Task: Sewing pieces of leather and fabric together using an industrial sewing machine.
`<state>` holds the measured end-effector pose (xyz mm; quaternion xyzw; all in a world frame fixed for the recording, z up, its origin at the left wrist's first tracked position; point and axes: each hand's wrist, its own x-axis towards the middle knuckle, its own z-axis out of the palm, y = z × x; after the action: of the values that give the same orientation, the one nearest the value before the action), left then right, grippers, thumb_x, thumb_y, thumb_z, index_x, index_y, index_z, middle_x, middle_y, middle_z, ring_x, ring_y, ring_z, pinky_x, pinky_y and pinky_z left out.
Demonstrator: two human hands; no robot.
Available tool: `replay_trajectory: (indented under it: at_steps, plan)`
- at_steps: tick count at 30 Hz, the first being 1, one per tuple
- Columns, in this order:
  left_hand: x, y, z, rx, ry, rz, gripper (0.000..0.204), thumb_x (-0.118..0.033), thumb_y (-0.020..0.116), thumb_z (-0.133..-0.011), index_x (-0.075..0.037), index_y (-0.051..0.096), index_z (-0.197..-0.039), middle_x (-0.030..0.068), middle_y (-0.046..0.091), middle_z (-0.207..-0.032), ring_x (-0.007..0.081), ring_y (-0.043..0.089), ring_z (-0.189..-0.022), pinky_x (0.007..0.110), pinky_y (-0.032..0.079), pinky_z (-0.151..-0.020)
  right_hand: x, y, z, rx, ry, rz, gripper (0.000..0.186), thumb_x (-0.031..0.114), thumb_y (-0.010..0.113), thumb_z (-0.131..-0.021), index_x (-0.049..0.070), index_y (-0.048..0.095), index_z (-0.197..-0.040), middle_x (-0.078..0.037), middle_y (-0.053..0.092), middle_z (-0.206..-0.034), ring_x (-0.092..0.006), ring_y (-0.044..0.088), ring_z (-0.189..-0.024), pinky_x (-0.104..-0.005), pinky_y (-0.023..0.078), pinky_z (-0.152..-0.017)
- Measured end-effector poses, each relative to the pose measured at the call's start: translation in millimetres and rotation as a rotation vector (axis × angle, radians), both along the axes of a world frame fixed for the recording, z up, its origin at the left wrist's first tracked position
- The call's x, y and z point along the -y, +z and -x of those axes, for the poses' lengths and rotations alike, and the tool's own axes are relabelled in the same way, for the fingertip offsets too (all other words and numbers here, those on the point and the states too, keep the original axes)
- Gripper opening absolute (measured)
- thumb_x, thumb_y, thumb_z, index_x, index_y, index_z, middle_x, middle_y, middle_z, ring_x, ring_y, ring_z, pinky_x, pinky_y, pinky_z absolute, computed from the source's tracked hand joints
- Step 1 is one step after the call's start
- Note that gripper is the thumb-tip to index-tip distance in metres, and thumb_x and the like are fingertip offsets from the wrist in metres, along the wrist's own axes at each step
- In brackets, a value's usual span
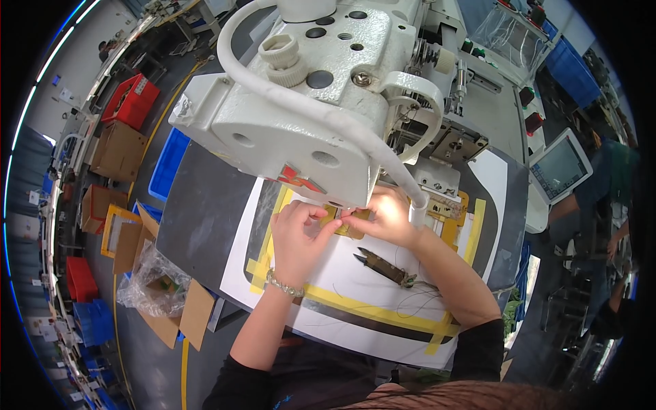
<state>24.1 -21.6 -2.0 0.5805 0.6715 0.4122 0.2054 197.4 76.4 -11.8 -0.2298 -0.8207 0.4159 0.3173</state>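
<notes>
Most of the space is taken up by a dark desk [198,198], and kind of parked over the far part of it is a big white sewing machine [328,89], with a thick white hose [301,98] looped across its front. On the desk, a large white sheet [236,273] is spread out, with a dark band near its edge and yellow tape [376,312] stuck along it. Down on the floor to the left, an open cardboard box [197,314] can be seen with clear plastic [147,283] bunched up in it, and a blue bin [169,164] is set farther up, past the desk's left edge. Over on the right, a screen [560,167] is mounted at an angle beside the machine.

As for the hands, both are held in close under the machine's head. The left hand [297,236] and right hand [389,217] are brought together at the fingertips, thumbs and forefingers drawn in narrow. Whether anything is actually pinched there can't be made out, it's just too small. A pair of dark thread snips [383,266] is left lying on the sheet, below the right hand and not gripped, points aimed up and left. A beaded bracelet [285,287] is worn on the left wrist, and some thin dark threads [417,294] are strewn around the handle end of the snips.
</notes>
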Motion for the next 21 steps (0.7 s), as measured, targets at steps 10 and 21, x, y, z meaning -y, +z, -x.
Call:
replay_trajectory:
  at_steps: [10,21]
  plan:
    - [-12.1,2.9,9.3,-0.410,-0.389,-0.333,0.021,-0.009,0.066,-0.079,-0.013,0.066,-0.100,-0.0042,0.066,-0.084,0.0138,0.054,-0.070,0.029,0.034,-0.067,-1.7,10.6,-6.7,0.177,0.099,0.094,0.010,0.019,0.074,-0.072,0.014,0.067,-0.076,0.002,0.057,-0.068,-0.0123,0.057,-0.061,-0.0270,0.047,-0.057]
    - [-18.9,4.1,13.3,-0.696,-0.398,-0.465,0.010,-0.014,0.068,-0.072,-0.015,0.062,-0.080,-0.0066,0.060,-0.081,0.0120,0.054,-0.077,0.030,0.032,-0.069,-4.7,9.3,-3.5,0.158,0.109,0.143,0.010,0.017,0.072,-0.072,0.009,0.066,-0.074,0.002,0.046,-0.060,-0.0116,0.048,-0.057,-0.0288,0.039,-0.053]
